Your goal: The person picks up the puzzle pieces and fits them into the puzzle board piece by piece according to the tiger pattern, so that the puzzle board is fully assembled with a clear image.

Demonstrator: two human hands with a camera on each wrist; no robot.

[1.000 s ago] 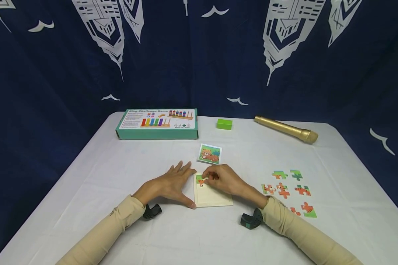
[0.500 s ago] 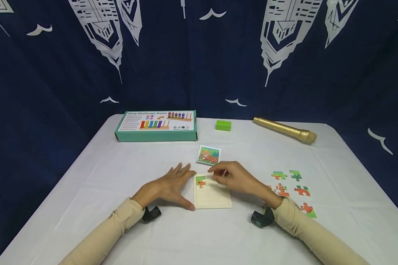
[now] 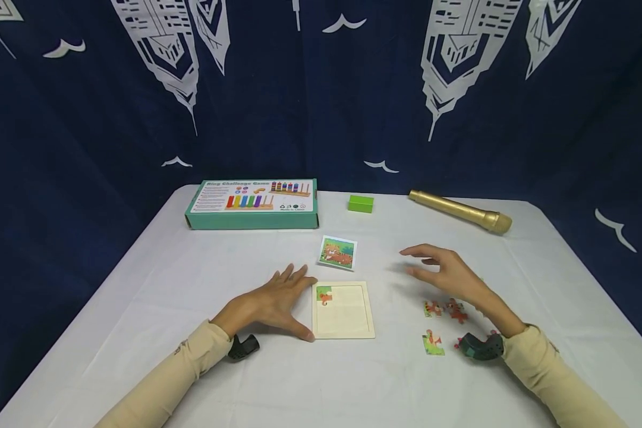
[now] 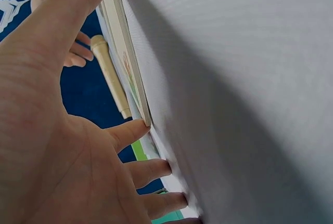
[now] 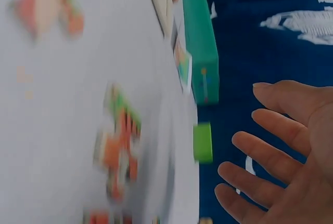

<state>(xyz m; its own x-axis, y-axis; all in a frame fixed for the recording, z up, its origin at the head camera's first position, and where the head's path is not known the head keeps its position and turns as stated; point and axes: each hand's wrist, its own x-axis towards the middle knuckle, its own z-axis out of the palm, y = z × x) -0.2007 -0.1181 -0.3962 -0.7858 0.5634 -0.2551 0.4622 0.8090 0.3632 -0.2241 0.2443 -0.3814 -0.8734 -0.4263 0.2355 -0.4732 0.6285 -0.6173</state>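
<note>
A pale puzzle tray lies at the centre of the table in the head view, one green-and-orange jigsaw piece in its upper left corner. My left hand is spread beside it, thumb and index fingertips touching the tray's left edge. In the left wrist view the index fingertip meets a tray corner. My right hand hovers right of the tray, fingers loosely bent and holding nothing. Below it lie loose jigsaw pieces, including a tiger-striped piece and a green-bottomed piece; the hand and wrist hide several others.
A tiger picture card lies just behind the tray. Along the far table edge are a green game box, a small green block and a gold microphone. A dark blue curtain hangs behind.
My right hand has let go of the corner jigsaw piece, lifted off the tray and moved right over the loose pieces. My left hand has stayed at the tray's edge.
</note>
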